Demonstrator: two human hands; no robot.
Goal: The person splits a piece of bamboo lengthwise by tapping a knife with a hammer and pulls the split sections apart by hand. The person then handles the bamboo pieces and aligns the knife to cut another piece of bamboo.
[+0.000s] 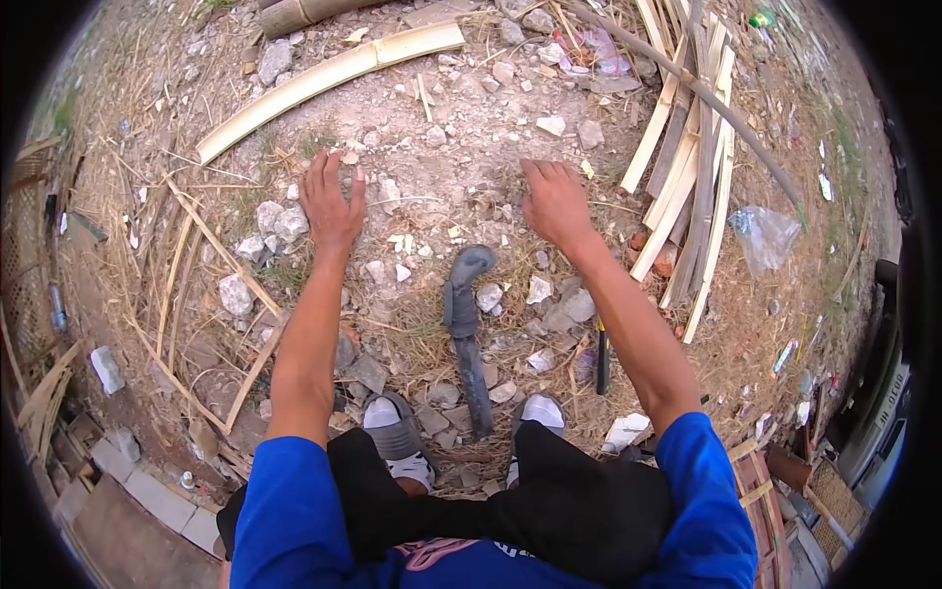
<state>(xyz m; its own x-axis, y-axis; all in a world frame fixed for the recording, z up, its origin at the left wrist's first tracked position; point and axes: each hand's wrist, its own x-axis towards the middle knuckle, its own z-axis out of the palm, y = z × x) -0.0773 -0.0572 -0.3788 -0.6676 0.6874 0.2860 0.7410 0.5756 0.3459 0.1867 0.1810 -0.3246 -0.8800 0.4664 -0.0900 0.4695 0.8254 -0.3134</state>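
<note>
My left hand [333,201] is stretched out over the stony ground with its fingers apart, holding nothing. To the right, my right hand [556,204] hangs above the ground, its fingers bent and close together; whether anything is under them is hidden. Between my forearms lies a dark curved-handled tool [464,314], its bent end pointing away from me. Beyond my left hand is a long split bamboo strip [324,86], pale inner side up. A black-and-yellow handle [601,361] lies beside my right forearm.
Several split bamboo strips [677,167] are piled at the right, with a thin branch [731,116] across them. A plastic bag [762,239] lies beyond. Thin sticks [221,245] lie at the left, and a bamboo pole [304,14] at the top. Stones [283,222] and my feet are nearby.
</note>
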